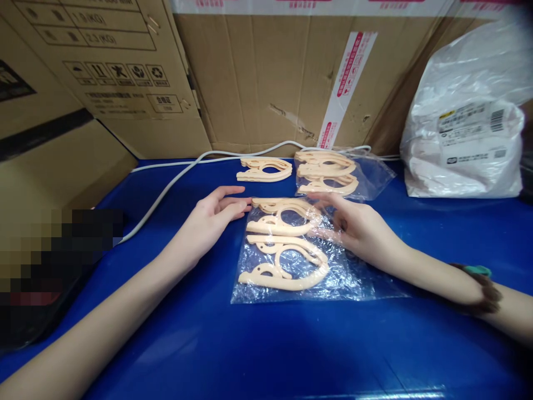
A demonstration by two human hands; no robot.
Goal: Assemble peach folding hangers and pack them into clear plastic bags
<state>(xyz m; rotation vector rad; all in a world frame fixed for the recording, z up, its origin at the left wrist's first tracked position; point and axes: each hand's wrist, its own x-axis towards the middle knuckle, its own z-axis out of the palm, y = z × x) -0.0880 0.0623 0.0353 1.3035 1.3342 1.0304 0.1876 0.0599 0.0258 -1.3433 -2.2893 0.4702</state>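
Cream folding clothes hangers, folded up, lie inside a clear plastic bag point(353, 280) flat on the table. The upper hanger point(270, 226) sits above the lower hanger point(300, 283) in the bag. At the upper hanger's left end is my left hand point(214, 216), fingers outstretched, their tips at the bag's edge. My right hand point(358, 222) reaches over the right side of the bag, thumb and fingers apart around the upper hanger's rounded end. Plastic glare partly blurs these fingertips; whether they are under the film I cannot tell.
Behind lie a loose folded hanger point(266, 171) and another bagged set of hangers point(328, 172). A white cable point(166, 186) runs along the back of the blue table point(266, 344). Cardboard boxes point(266, 72) stand behind; a white plastic parcel point(462, 128) is at right.
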